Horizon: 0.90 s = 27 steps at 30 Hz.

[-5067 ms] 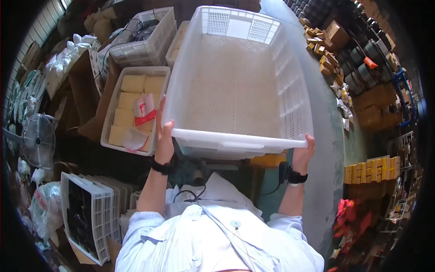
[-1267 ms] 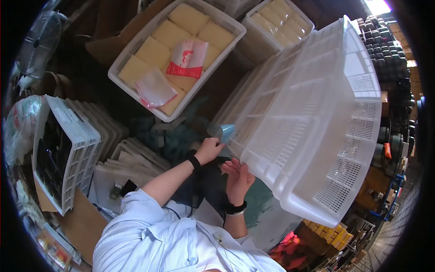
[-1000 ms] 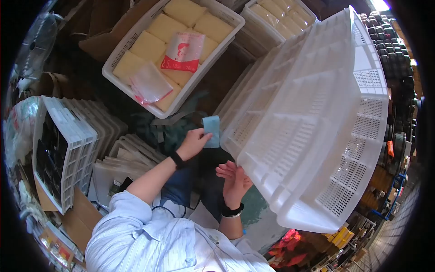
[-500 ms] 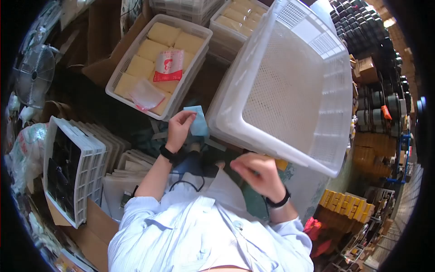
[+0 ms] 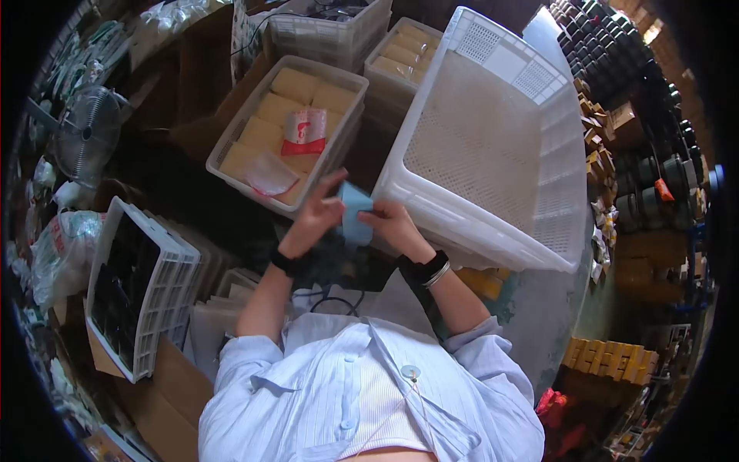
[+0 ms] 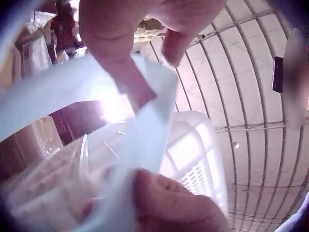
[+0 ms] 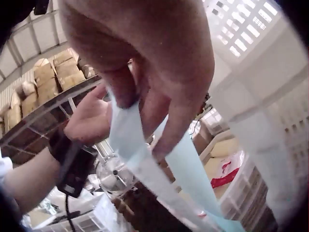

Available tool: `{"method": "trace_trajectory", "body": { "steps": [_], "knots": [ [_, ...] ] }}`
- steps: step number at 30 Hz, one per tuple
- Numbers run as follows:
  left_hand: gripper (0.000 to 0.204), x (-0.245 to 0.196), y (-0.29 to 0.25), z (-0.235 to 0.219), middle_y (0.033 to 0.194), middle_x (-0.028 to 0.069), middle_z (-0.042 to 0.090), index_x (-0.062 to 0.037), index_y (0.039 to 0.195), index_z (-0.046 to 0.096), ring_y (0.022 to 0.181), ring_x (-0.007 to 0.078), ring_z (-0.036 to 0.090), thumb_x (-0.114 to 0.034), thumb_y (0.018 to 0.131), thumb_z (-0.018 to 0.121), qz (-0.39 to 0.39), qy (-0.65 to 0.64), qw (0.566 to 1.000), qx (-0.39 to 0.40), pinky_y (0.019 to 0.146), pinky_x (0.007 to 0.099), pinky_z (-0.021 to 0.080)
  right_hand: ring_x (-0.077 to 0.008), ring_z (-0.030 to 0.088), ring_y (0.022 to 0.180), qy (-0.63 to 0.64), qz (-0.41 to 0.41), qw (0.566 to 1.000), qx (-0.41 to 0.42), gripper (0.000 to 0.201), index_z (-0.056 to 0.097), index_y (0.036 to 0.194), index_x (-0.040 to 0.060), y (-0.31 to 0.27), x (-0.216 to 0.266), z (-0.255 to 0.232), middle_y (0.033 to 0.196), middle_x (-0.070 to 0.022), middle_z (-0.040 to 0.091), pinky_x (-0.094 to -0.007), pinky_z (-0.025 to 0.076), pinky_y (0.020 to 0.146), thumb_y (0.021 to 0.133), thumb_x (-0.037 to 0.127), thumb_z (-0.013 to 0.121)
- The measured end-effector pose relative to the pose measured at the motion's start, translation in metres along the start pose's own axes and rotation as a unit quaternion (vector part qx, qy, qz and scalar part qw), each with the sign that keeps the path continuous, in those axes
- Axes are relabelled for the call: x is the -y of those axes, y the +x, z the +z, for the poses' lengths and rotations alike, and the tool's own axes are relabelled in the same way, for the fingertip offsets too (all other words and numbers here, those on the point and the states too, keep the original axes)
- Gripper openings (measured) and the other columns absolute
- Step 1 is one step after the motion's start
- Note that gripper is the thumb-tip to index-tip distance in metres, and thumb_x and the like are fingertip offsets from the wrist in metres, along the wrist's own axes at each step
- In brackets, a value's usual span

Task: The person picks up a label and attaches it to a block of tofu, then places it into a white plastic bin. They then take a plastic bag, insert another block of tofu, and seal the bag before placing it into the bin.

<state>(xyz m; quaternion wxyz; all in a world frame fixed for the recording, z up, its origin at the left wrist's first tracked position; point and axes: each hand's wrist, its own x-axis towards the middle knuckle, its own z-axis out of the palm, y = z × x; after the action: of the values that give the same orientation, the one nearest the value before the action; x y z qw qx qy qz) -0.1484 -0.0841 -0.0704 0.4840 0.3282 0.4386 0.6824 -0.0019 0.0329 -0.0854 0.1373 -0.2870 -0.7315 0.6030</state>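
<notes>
Both hands meet at a light blue cloth (image 5: 355, 213) held in front of the person's chest. The left hand (image 5: 319, 215) pinches its left edge between thumb and fingers, and the right hand (image 5: 392, 224) pinches the right edge; the right wrist view shows fingers (image 7: 164, 104) closed on the thin blue sheet (image 7: 145, 159). The cloth hangs just before the near corner of a big empty white crate (image 5: 493, 231). To the left sits a smaller basket (image 5: 231, 146) filled with yellow sponges (image 5: 265, 131) and a red-and-white bag (image 5: 302, 131). Farther left a white crate (image 5: 142, 285) stands tipped on its side, near a fan (image 5: 88, 135).
</notes>
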Motion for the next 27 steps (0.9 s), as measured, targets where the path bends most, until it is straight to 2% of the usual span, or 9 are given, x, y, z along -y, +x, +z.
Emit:
{"method": "trace_trajectory", "body": {
  "steps": [4,8,10,11,14,16,21,24,27],
  "knots": [
    [0.050,0.035,-0.012,-0.004,0.109,0.0053,0.062,-0.0062,0.131,0.049,0.092,0.0096,0.059,0.000,0.083,0.064,-0.081,0.182,0.980,0.010,0.080,0.0233,0.047,-0.0177,0.052,0.053,-0.112,0.010,0.993,-0.037,0.028,0.062,0.083,-0.0053,-0.006,0.016,-0.002,0.061,-0.0123,0.057,-0.0336,0.043,0.052,0.086,0.023,0.064],
    [0.050,0.060,0.004,-0.007,0.117,0.0072,0.059,-0.0054,0.128,0.054,0.096,0.0113,0.059,0.007,0.080,0.061,0.027,0.096,0.994,-0.051,0.081,0.0255,0.050,-0.0285,0.058,0.056,-0.269,-0.201,0.933,-0.129,0.026,0.063,0.082,-0.0020,-0.042,0.078,-0.020,0.066,-0.0147,0.059,-0.0386,0.046,0.054,0.085,0.024,0.065],
    [0.056,0.061,0.016,-0.012,0.119,0.0088,0.058,-0.0060,0.131,0.050,0.096,0.0125,0.059,0.006,0.078,0.062,0.021,0.107,0.993,-0.043,0.081,0.0263,0.050,-0.0326,0.061,0.060,-0.297,-0.345,0.863,-0.217,0.026,0.062,0.083,0.0001,-0.057,0.115,-0.034,0.068,-0.0135,0.060,-0.0409,0.047,0.055,0.084,0.026,0.065],
    [0.058,0.060,0.021,-0.014,0.120,0.0096,0.057,-0.0063,0.133,0.049,0.096,0.0131,0.059,0.005,0.077,0.063,0.017,0.114,0.993,-0.038,0.081,0.0267,0.050,-0.0319,0.062,0.062,-0.360,-0.354,0.830,-0.238,0.026,0.062,0.085,0.0009,-0.053,0.122,-0.042,0.070,-0.0131,0.061,-0.0406,0.048,0.055,0.084,0.027,0.064],
    [0.068,0.048,0.033,-0.011,0.123,0.0111,0.054,-0.0073,0.138,0.042,0.096,0.0153,0.060,0.002,0.074,0.065,-0.005,0.139,0.990,0.013,0.082,0.0285,0.050,-0.0300,0.065,0.065,-0.505,-0.300,0.779,-0.218,0.027,0.059,0.089,0.0026,-0.030,0.133,-0.060,0.072,-0.0118,0.062,-0.0392,0.050,0.055,0.084,0.029,0.063],
    [0.075,0.049,0.039,-0.015,0.124,0.0060,0.052,-0.0067,0.140,0.038,0.098,0.0134,0.056,0.000,0.072,0.070,-0.051,0.126,0.989,0.051,0.084,0.0269,0.049,-0.0290,0.065,0.065,-0.547,-0.152,0.818,-0.090,0.028,0.057,0.089,0.0030,-0.025,0.124,-0.063,0.071,-0.0112,0.062,-0.0379,0.050,0.055,0.083,0.030,0.063],
    [0.078,0.053,0.047,-0.017,0.121,0.0042,0.052,-0.0080,0.140,0.038,0.096,0.0122,0.056,0.001,0.070,0.071,-0.047,0.119,0.990,0.059,0.081,0.0251,0.049,-0.0260,0.065,0.061,-0.579,-0.227,0.772,-0.131,0.008,0.054,0.083,0.0031,-0.030,0.128,-0.072,0.070,-0.0110,0.062,-0.0355,0.051,0.052,0.084,0.011,0.055],
    [0.080,0.042,0.050,-0.010,0.121,0.0046,0.051,-0.0070,0.140,0.037,0.095,0.0114,0.055,0.002,0.068,0.071,-0.119,0.124,0.982,0.072,0.079,0.0252,0.049,-0.0257,0.065,0.061,-0.581,-0.237,0.768,-0.131,0.007,0.053,0.083,0.0033,-0.031,0.136,-0.078,0.070,-0.0110,0.062,-0.0353,0.051,0.052,0.084,0.010,0.056],
    [0.084,0.050,0.060,-0.002,0.122,0.0057,0.050,-0.0067,0.142,0.034,0.094,0.0110,0.054,0.002,0.067,0.071,-0.074,0.144,0.980,0.115,0.074,0.0247,0.050,-0.0259,0.065,0.061,-0.580,-0.235,0.770,-0.124,0.007,0.052,0.082,0.0034,-0.028,0.132,-0.076,0.070,-0.0113,0.063,-0.0348,0.051,0.052,0.084,0.009,0.055]
  ]
}}
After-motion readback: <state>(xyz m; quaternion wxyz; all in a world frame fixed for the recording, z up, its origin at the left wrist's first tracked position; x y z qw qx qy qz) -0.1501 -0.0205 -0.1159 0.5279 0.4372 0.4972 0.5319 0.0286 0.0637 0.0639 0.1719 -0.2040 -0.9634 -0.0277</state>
